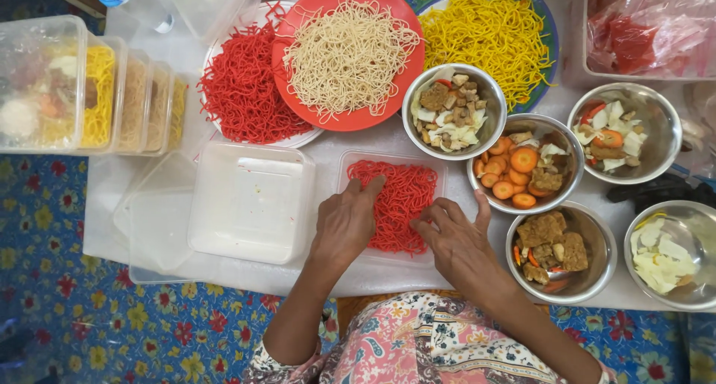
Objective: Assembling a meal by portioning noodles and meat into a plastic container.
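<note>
Closest to the person, both hands rest flat and open on red noodles (399,201) lying in a clear tub (352,164) on the white sheet (104,205). The left hand (344,224) presses its fingers on the near left part of the noodles, grasping nothing; the right hand (455,242) lies at their right edge, fingers spread, thumb pointing up beside the tub wall. Just left of the tub sits an upturned clear lid (250,201), with more lids (156,227) stacked partly under it. To the right of the right hand stand steel bowls: one of fried brown pieces (556,246) nearest, one of pale slices (664,253) at the far right edge, one of carrot rounds (518,171) just behind. Further back are two bowls of mixed vegetables, one (451,108) touching the carrot bowl and one (623,134) off to the right. Beyond lie three heaps: more red noodles on a white plate (298,139), pale noodles on a red plate (298,11) overlapping it, and yellow noodles on a patterned plate (548,26). At far left a row of filled tubs (74,86) stands on edge. A patterned blue mat (97,317) covers the floor.
</note>
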